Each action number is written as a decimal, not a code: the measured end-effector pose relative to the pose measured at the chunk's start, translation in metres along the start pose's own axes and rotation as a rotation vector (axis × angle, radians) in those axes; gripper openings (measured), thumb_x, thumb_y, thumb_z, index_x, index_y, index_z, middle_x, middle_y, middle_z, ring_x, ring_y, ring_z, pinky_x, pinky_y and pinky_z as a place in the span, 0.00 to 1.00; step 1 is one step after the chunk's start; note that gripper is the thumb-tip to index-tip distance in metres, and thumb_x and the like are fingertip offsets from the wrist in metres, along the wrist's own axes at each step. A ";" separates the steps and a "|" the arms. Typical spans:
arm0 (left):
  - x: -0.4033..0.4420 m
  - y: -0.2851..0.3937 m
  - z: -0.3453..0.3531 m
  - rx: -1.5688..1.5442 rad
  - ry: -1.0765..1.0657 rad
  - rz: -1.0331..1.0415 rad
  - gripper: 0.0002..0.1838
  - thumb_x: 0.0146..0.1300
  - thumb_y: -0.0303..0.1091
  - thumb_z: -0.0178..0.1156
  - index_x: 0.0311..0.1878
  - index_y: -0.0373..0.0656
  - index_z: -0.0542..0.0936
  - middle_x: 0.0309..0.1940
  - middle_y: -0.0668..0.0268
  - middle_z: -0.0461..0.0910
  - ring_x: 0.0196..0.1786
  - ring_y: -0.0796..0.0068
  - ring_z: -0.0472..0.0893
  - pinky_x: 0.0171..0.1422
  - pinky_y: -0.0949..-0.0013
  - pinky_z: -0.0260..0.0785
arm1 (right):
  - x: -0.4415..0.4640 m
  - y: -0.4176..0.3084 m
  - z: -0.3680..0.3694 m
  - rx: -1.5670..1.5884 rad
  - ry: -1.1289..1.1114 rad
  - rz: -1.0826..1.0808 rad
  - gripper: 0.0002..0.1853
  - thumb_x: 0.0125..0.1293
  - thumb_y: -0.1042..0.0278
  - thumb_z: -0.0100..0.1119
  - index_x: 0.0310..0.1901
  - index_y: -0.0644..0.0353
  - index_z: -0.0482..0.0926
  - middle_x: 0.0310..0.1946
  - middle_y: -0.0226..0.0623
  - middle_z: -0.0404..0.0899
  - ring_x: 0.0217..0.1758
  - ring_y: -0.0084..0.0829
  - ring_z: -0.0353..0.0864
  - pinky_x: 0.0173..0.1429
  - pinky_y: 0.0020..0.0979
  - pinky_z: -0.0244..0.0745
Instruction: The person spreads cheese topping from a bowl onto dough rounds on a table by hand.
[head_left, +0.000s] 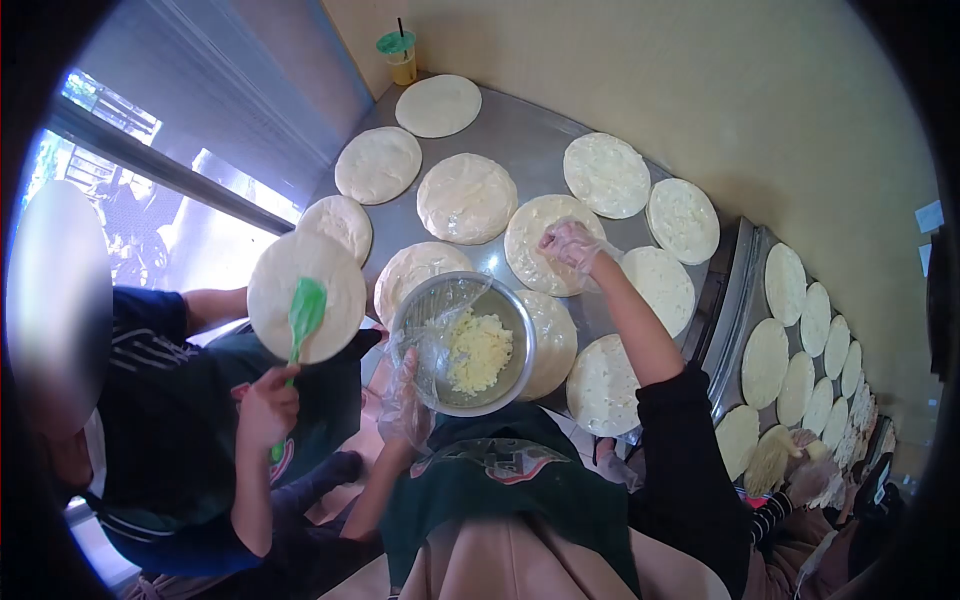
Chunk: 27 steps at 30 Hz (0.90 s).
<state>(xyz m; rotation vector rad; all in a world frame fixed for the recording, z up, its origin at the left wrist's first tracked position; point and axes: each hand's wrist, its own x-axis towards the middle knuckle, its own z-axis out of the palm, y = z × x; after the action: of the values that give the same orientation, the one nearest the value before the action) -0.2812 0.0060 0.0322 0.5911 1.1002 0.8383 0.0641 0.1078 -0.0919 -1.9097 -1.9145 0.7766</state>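
Dark green apron [510, 490], one, printed, worn. Metal bowl [526, 345], one, above the counter [530, 145]; contents: pale yellow crumbled food [480, 352], heaped; clear plastic film [452, 292] across the left part. Gloved left hand [403, 395]: fingers gripping the bowl's rim. Gloved right hand [572, 245]: at a round dough sheet [525, 222], fingers curled; whether fully closed, cannot tell. Green-lidded cup [402, 65], one: yellow contents, black straw, at the counter's far corner.
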 end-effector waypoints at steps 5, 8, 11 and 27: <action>-0.013 0.015 0.009 0.425 -0.042 0.195 0.27 0.66 0.47 0.44 0.61 0.39 0.59 0.52 0.63 0.68 0.52 0.73 0.68 0.58 0.71 0.60 | 0.000 0.006 0.014 -0.035 0.126 -0.096 0.07 0.49 0.63 0.55 0.25 0.55 0.79 0.26 0.41 0.79 0.33 0.40 0.78 0.44 0.38 0.71; -0.003 -0.001 -0.002 0.282 -0.017 0.197 0.27 0.66 0.47 0.44 0.61 0.38 0.59 0.52 0.62 0.67 0.52 0.73 0.68 0.58 0.70 0.60 | -0.004 0.009 0.007 -0.208 0.061 -0.198 0.10 0.50 0.61 0.52 0.24 0.57 0.78 0.27 0.42 0.79 0.33 0.40 0.78 0.44 0.38 0.72; -0.001 -0.001 -0.002 0.121 0.010 0.056 0.27 0.66 0.48 0.44 0.60 0.38 0.60 0.53 0.63 0.67 0.52 0.73 0.68 0.58 0.70 0.60 | -0.003 0.013 0.003 -0.143 -0.024 0.018 0.12 0.52 0.60 0.49 0.24 0.58 0.78 0.27 0.42 0.79 0.34 0.40 0.78 0.44 0.37 0.72; -0.007 0.000 0.000 0.211 0.232 0.097 0.26 0.62 0.51 0.49 0.51 0.37 0.70 0.41 0.66 0.73 0.40 0.78 0.71 0.43 0.75 0.65 | -0.045 0.048 -0.026 0.144 -0.097 0.144 0.09 0.50 0.67 0.56 0.34 0.55 0.82 0.29 0.39 0.81 0.33 0.31 0.80 0.43 0.31 0.73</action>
<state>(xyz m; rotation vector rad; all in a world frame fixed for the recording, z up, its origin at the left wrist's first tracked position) -0.2831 0.0004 0.0356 0.7402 1.3921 0.8967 0.1200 0.0649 -0.0929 -1.9699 -1.7366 1.0379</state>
